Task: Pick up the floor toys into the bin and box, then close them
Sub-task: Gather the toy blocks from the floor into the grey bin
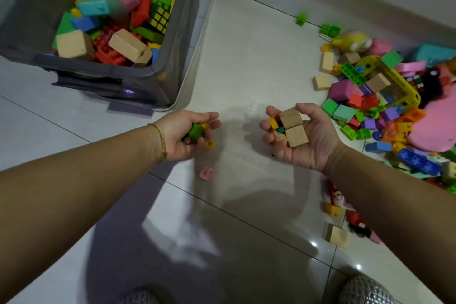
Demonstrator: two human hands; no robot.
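Two hands were cupped on toys: the left hand [188,132] gripped small pieces, the right hand [299,134] wooden blocks [293,127]. At 11 o'clock stood the bin [170,61].

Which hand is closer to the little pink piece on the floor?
The left hand. The pink piece lies on the tile just below it and a bit to its right. The right hand, holding wooden blocks, is farther off, up and to the right.

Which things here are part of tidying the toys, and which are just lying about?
Part of the job:
left hand, right hand, both holding toys
grey bin
toy pile
pink piece

Just there:
lid under the bin
bracelet
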